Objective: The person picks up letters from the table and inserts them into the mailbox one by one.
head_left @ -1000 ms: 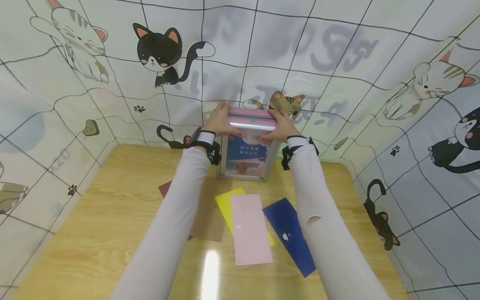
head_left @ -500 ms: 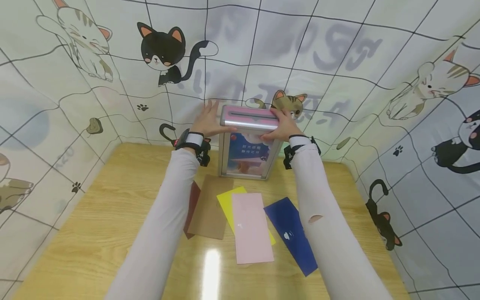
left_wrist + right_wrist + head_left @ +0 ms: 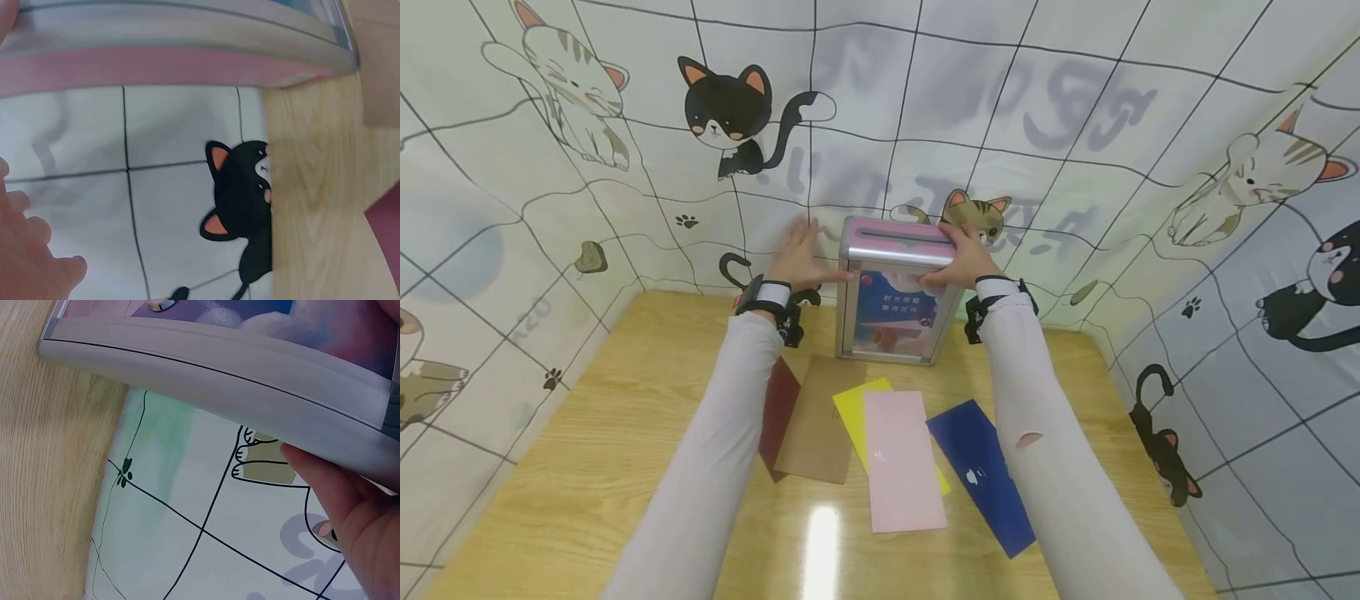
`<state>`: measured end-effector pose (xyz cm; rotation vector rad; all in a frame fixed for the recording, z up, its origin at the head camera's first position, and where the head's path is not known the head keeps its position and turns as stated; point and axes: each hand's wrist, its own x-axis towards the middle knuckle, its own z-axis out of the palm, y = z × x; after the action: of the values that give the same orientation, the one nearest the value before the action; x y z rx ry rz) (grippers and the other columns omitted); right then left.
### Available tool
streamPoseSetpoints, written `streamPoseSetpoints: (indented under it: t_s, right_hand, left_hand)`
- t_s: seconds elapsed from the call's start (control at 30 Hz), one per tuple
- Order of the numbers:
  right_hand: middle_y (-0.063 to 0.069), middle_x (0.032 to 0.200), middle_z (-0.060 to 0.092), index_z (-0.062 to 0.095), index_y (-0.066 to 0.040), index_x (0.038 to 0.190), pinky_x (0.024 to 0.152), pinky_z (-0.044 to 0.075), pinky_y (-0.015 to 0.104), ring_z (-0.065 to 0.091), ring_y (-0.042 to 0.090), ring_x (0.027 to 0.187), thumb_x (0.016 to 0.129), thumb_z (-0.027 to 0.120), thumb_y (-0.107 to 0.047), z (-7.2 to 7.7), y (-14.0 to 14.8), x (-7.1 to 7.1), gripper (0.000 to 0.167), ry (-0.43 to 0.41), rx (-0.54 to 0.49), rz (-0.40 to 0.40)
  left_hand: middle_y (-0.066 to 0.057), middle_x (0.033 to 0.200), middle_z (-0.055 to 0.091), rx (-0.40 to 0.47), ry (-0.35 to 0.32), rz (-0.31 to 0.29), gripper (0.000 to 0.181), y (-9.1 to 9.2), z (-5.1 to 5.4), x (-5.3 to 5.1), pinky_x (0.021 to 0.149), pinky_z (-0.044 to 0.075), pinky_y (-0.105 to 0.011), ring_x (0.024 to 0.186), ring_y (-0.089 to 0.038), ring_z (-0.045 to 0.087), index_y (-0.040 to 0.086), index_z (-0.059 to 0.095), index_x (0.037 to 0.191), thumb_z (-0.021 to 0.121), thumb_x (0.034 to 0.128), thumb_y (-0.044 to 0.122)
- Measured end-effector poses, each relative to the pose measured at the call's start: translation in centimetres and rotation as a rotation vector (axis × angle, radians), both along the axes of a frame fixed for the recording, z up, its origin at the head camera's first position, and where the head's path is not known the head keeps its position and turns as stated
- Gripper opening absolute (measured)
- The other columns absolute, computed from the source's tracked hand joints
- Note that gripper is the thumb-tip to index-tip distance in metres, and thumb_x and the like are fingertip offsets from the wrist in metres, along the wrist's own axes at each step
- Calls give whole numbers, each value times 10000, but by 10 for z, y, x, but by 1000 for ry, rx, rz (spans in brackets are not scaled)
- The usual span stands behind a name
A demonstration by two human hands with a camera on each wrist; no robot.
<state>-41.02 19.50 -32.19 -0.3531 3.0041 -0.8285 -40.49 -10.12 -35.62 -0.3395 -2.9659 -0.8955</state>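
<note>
A slotted box (image 3: 891, 312) stands upright on the table against the back wall. Its top is pink with a dark slot, its edges are silver, and a blue poster with white characters fills the front. My right hand (image 3: 967, 257) grips its upper right corner, thumb on the front and fingers along the side; one finger meets the silver edge in the right wrist view. Spread at the box's upper left is my left hand (image 3: 797, 257). Its thumb is at the front left edge, though contact is unclear; its other fingers (image 3: 37, 244) are apart from the pink side.
Flat paper pieces lie before the box on the wooden table (image 3: 595, 450): dark red (image 3: 778, 408), brown (image 3: 820, 417), yellow (image 3: 853, 408), pale pink (image 3: 905, 462) and dark blue (image 3: 973, 458). A cat-patterned cloth (image 3: 887, 100) rises behind and at both sides.
My left hand has let go of the box's top and moved left and slightly down, its fingers spreading. The right hand has kept its place. More of the dark red paper shows.
</note>
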Motion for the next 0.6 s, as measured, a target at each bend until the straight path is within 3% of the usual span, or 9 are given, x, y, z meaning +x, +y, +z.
streamPoseSetpoints:
  t_s: [0.27,0.5,0.6]
  right_hand:
    - [146,1445,178,213,-194,1453,988,336,500,341,338,1186,583,827,-357,0,-6,3,1078,-2,2,8]
    - [144,1442,186,212,-204,1454,982,341,504,350,336,1181,573,830,-376,-3,-2,-1,1090,0,6,12]
    - [145,1442,186,212,-209,1454,980,343,507,354,336,1178,574,828,-377,-3,1,-2,1087,7,9,11]
  left_hand:
    - [-150,1517,-36,20,24,4,1186,-33,-28,4,1057,117,-604,1353,-413,-50,180,3,1472,650,612,678]
    - [-155,1516,-46,-8,-86,51,1143,-53,-48,14,1014,123,-665,1356,-399,-80,155,4,1471,646,658,640]
    - [-156,1513,-76,-29,-100,66,1156,-57,-55,15,1008,136,-668,1355,-399,-89,149,-23,1468,619,660,669]
